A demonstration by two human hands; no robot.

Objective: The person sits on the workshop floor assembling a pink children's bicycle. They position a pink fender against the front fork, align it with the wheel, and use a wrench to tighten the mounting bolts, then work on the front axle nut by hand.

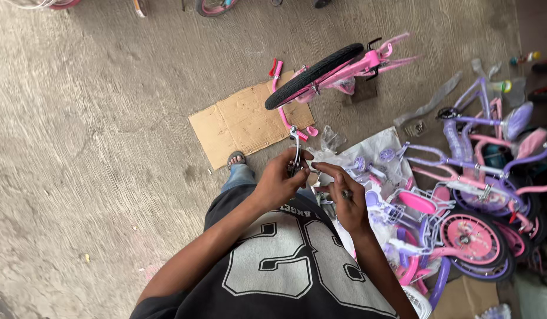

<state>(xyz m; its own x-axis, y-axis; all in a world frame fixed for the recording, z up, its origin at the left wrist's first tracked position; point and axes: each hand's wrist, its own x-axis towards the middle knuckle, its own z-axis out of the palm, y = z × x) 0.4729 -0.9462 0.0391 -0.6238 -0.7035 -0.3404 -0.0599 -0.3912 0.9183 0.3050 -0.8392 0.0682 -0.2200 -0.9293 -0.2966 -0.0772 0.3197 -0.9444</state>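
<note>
Centre of frame: left hand (pixel 277 183) is closed around a small metal part (pixel 296 155), a slim dark piece that sticks up out of the fist; fingers clamped on it. Right hand (pixel 344 198) sits just beside, fingertips pinched together on something tiny near the part's lower end, too small to make out. Both hands are held above the person's lap, over the black shirt with white numerals (pixel 285 260).

Above them, centre-top: a pink bike frame with black tyre (pixel 320 74) lies over a cardboard sheet (pixel 244 121) on the concrete floor (pixel 90 118). A sandalled foot (pixel 236 158) touches the cardboard's lower edge. Right side: a pile of pink and purple bike parts (pixel 468 195), wheels, baskets and plastic wrap.

Risk, as a judgement: the pinched bit looks small enough to slip, and it could drop into the wrap and parts below, where it'd be hard to find. The grip on the metal part is high on its body, so twisting force could make it rotate in the fist.
</note>
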